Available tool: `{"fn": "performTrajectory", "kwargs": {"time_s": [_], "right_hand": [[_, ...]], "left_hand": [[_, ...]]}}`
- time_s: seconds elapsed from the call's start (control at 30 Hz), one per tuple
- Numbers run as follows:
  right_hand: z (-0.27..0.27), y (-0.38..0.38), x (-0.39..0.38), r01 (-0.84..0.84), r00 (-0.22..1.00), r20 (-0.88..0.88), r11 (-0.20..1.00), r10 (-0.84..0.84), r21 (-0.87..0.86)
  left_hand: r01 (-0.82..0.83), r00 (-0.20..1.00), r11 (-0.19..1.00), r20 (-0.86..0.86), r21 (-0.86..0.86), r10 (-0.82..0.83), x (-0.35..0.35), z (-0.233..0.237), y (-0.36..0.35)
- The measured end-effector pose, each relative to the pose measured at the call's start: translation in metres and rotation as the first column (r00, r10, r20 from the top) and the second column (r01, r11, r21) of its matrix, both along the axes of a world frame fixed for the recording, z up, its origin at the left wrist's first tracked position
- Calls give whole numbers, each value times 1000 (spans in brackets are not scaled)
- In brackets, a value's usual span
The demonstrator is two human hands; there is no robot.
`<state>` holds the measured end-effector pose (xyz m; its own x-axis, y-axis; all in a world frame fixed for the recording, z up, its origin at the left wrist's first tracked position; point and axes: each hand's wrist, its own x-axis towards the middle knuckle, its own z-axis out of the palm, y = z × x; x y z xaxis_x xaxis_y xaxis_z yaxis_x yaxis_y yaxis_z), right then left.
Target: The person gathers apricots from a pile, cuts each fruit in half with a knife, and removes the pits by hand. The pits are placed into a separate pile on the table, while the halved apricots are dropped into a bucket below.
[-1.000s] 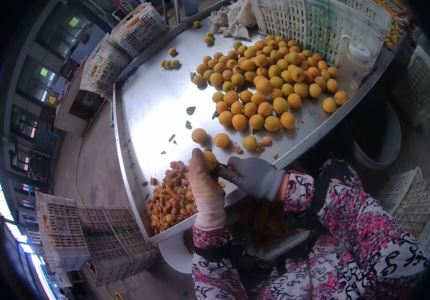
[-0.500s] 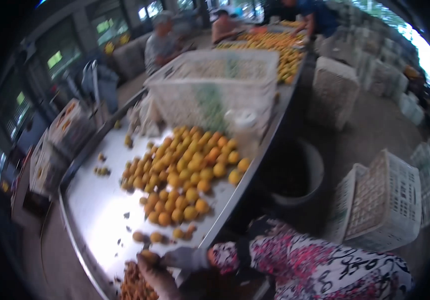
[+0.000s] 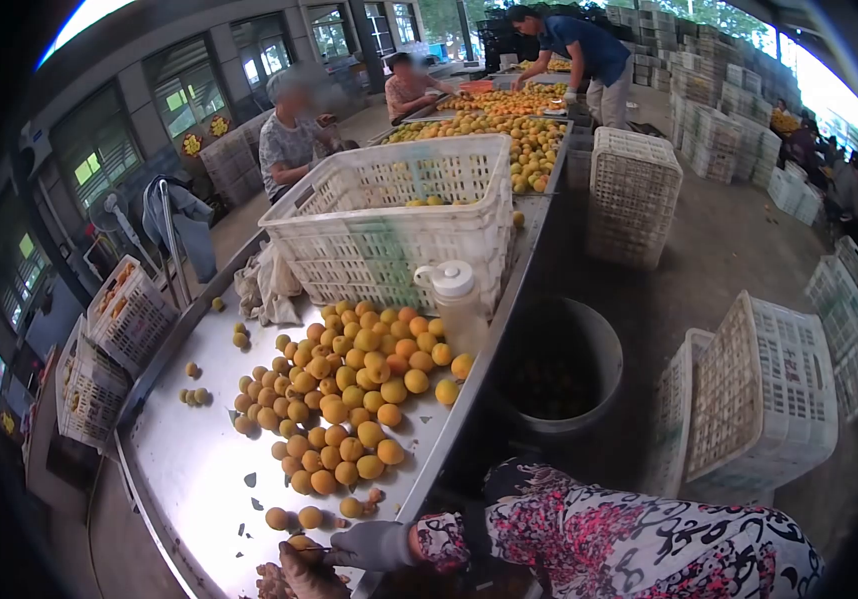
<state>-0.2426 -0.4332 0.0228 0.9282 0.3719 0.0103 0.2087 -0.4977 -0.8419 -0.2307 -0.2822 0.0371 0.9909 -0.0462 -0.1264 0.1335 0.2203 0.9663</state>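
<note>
My left hand [image 3: 309,577], at the bottom edge, is closed around a yellow-orange apricot [image 3: 302,543]. Against that fruit is my right hand [image 3: 374,546], in a grey glove with the fingers closed. A thin dark edge shows between the glove and the apricot; what it belongs to is too small to name. Just above the hands, a few loose apricots [image 3: 310,517] lie on the metal table [image 3: 184,469]. Farther up the table spreads a large apricot pile [image 3: 349,374]. Reddish-brown pieces [image 3: 271,581] lie beside my left hand, partly cut off by the frame.
A white crate [image 3: 389,235] stands on the table behind the pile, beside a lidded plastic jug [image 3: 457,295] and a cloth [image 3: 267,285]. A bucket [image 3: 599,349] and stacked crates [image 3: 764,389] are to the right. Several people are around the far tables.
The view has tilted and sharpened, showing more of the far tables. Both hands are still together at the apricot, lower in view. Less of the reddish-brown heap shows.
</note>
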Motion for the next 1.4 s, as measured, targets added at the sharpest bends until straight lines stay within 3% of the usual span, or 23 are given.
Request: {"fn": "performTrajectory", "kwargs": {"time_s": [0.07,0.3,0.5,0.67,0.9,0.97,1.1,1.17,1.4], "right_hand": [[-12,6,6,-17,1000,-8,990,18,138],[-18,6,12,-79,996,-16,983,83,164],[-14,1,10,-115,993,23,978,112,175],[-7,0,5,-106,994,0,979,108,172],[-4,3,5,-110,992,-35,978,118,178],[-7,4,6,-108,994,-14,975,113,193],[-8,6,7,-110,994,-10,979,113,169],[-8,6,7,-114,993,10,977,114,179],[-3,1,5,-102,993,-43,980,111,169]], "left_hand": [[-30,993,994,118,104,17,-7,12,-11],[-69,981,996,188,63,56,-6,1,-10],[-59,972,982,234,178,16,-5,-9,0],[-23,993,999,111,-24,26,-7,-3,2],[6,996,998,88,-57,-1,-13,13,4],[-6,1000,982,4,-190,7,-15,18,4],[21,998,992,58,-127,-14,-15,13,9],[-5,1000,974,-5,-228,4,-15,14,10],[-4,1000,974,-29,-228,-2,-21,27,5]]}}
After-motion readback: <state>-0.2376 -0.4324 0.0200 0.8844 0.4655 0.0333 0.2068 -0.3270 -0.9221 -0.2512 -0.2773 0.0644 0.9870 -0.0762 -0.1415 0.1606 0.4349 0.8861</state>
